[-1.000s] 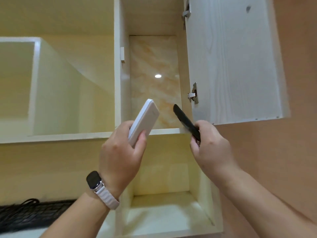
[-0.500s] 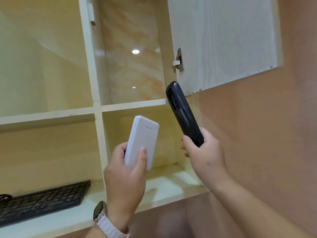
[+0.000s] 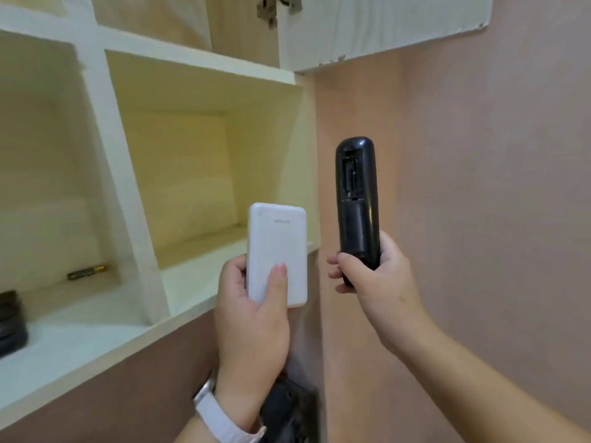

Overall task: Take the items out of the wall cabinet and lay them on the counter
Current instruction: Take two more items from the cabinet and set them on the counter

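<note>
- left hand [image 3: 252, 318] clasping white power bank [image 3: 277, 254], thumb across its face: likely smooth, dense.
- right hand [image 3: 374, 276] gripping black remote [image 3: 357, 203] by lower end: probably light, rigid.

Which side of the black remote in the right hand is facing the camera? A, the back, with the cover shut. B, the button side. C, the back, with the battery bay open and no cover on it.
C: the remote in the right hand shows an uncovered battery bay, no buttons.
</note>
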Motion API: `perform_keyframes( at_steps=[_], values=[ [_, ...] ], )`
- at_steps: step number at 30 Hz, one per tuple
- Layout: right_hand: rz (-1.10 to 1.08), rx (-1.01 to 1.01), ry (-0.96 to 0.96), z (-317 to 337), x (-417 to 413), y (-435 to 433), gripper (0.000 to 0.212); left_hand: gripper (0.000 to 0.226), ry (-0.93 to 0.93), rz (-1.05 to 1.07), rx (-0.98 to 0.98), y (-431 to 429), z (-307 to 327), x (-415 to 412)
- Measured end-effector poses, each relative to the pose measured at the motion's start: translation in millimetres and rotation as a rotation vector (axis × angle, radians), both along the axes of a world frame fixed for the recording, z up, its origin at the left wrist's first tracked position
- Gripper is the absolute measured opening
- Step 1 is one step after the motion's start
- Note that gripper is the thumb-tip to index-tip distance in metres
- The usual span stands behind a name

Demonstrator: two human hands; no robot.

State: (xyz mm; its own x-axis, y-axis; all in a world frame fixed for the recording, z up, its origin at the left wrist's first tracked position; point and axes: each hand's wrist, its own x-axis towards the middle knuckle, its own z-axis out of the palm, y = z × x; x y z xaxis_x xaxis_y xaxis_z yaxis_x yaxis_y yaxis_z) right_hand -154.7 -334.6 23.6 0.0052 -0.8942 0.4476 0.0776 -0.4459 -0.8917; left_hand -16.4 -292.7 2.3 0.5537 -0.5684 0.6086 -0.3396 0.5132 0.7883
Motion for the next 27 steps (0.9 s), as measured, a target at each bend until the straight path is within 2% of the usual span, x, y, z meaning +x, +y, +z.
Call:
perform_keyframes(
  at_steps=[4, 8, 18, 27],
  values=[
    [-0.135, 0.087, 0.057, -26.6, -34.1, 28.9, 0.022, 0.015, 0.099, -0.238, 0.055, 4.0, -27.7, -23.7],
    [-0.260, 0.158, 0.068, -49.0, -76.2, 63.4, 0.016, 0.016, 0.216, -0.489, 0.133, 16.3, -41.7, -59.8],
    [-0.528, 0.272, 0.003, -86.3, -194.1, 174.2, 0.013, 0.033, 0.167, -0.854, 0.353, 86.7, -76.7, -177.8],
    [-0.804, 0.332, -0.069, -111.7, -340.6, 356.3, 0.017, 0.031, 0.214, -1.131, 0.484, 208.0, -96.1, -340.4]
  ],
)
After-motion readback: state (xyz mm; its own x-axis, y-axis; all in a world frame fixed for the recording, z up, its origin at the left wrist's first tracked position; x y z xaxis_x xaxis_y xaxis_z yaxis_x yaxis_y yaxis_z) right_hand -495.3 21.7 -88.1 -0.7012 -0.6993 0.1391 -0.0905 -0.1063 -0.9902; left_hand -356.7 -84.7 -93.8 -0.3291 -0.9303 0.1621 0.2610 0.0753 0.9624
